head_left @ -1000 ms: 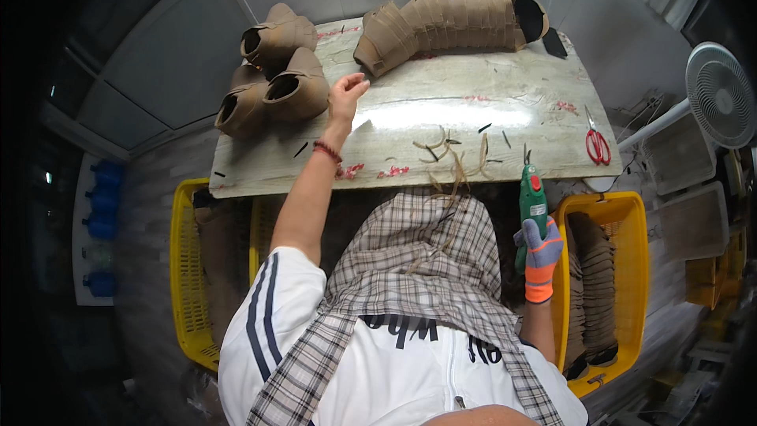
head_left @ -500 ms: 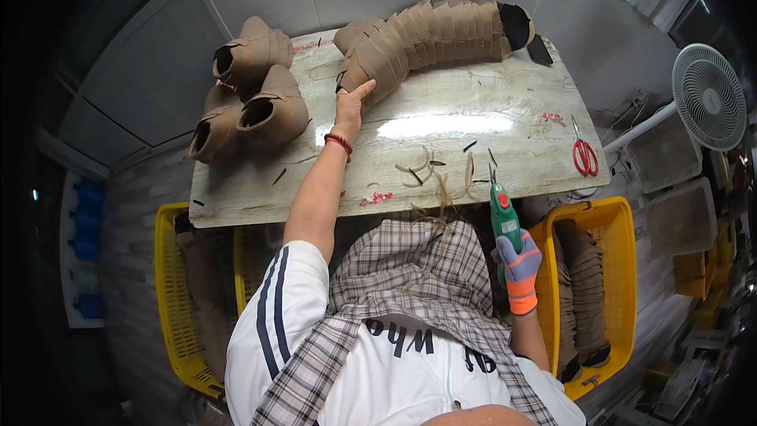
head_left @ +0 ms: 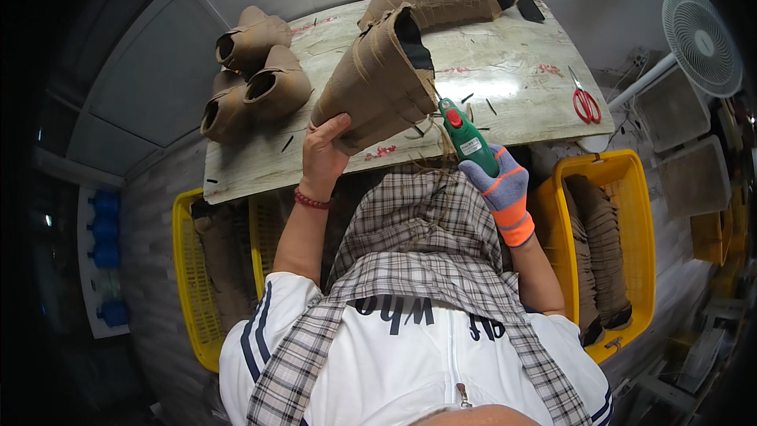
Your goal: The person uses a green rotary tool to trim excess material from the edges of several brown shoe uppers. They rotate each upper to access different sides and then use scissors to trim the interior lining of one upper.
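Note:
A brown shoe upper point(head_left: 371, 83) with a black lining is tilted up over the table in my left hand point(head_left: 323, 154). That bare hand, with a red bead bracelet on its wrist, grips the upper's lower left end, thumb on top. My right hand point(head_left: 498, 181), in a grey and orange glove, is closed around a green handheld power tool point(head_left: 467, 138) with a red button. The tool's thin metal tip points at the upper's right edge; I cannot tell whether it touches. Behind lies a long nested stack of brown uppers point(head_left: 441, 0).
Three brown uppers point(head_left: 276, 83) stand at the table's left. Red-handled scissors point(head_left: 585, 102) lie at the right, and dark scraps point(head_left: 490, 106) are scattered about. Yellow baskets of uppers flank me, one at the right point(head_left: 648, 229), one at the left point(head_left: 181, 268). A white fan point(head_left: 700, 39) stands beyond.
My left hand has lifted an upper from the near end of the stack and brought it closer. My right hand has raised the power tool up and left to the upper's edge.

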Available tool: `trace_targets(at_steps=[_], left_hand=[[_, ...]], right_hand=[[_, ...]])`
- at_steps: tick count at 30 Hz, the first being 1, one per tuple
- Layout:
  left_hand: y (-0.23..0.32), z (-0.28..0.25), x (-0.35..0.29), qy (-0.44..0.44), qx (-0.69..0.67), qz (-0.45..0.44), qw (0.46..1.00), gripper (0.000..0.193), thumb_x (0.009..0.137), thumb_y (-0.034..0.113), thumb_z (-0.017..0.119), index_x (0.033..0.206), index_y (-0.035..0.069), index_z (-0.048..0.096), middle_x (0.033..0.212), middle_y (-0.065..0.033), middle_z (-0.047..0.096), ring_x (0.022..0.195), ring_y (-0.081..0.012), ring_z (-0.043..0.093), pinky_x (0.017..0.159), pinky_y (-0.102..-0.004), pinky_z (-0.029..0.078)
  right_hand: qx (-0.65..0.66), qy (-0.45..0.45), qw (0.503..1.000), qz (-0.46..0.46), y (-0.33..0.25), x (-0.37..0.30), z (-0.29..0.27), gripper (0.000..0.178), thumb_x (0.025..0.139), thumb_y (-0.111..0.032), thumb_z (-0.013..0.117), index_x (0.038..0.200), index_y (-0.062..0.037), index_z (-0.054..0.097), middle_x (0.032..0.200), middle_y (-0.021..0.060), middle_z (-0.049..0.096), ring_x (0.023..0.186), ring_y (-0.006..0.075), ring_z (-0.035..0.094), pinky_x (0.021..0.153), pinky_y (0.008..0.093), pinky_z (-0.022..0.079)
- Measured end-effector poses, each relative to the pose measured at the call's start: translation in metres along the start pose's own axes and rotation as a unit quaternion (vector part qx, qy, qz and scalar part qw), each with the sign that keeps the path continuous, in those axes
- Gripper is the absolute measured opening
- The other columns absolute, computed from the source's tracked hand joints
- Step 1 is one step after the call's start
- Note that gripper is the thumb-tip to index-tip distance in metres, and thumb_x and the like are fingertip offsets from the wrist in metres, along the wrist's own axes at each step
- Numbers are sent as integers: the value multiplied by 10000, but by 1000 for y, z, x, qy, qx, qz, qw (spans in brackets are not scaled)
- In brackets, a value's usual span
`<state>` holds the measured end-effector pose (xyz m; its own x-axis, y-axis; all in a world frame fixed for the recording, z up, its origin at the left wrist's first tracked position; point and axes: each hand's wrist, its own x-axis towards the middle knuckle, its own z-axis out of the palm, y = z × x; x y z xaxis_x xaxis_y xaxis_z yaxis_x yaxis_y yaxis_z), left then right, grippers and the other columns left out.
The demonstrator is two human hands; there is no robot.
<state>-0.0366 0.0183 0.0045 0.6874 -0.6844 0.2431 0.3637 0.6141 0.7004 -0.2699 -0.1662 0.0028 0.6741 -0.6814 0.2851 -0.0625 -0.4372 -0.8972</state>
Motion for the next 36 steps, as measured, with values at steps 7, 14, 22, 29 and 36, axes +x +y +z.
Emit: trace_targets(at_steps=[7,14,22,29,36], left_hand=[[-21,32,-3,-32,15,-48,998,406,874,-15,581,1277,-36,535,1223,-162,614,1105,-293,619,952,-437,518],[-49,42,-17,-21,216,-29,976,338,803,-59,685,1135,-3,651,1056,-82,693,937,-170,664,824,-306,535],[-69,43,-25,-79,511,116,848,349,787,36,766,1094,-51,623,997,-114,696,872,-195,654,780,-326,524],[-75,17,-20,-168,591,223,757,348,781,22,768,1086,-58,619,1017,-144,682,889,-239,652,784,-344,527],[-59,23,-24,-192,555,200,784,336,776,16,769,1064,-69,620,1029,-163,673,901,-269,653,779,-359,529]], right_hand=[[69,17,997,0,-11,-19,-22,415,752,-237,839,1019,17,648,770,32,674,671,52,589,605,213,497],[119,59,990,51,-13,-18,-33,358,783,-222,816,977,25,644,729,14,642,639,31,550,576,204,472],[228,25,961,155,-23,-11,-48,290,877,-282,715,905,-11,617,687,21,592,548,88,543,535,228,436],[259,17,949,176,-19,-6,-58,356,880,-371,691,863,-24,610,632,56,597,521,124,556,518,244,430],[257,14,956,144,-5,-1,-59,391,878,-405,684,851,-21,618,635,63,605,518,131,562,520,252,440]])
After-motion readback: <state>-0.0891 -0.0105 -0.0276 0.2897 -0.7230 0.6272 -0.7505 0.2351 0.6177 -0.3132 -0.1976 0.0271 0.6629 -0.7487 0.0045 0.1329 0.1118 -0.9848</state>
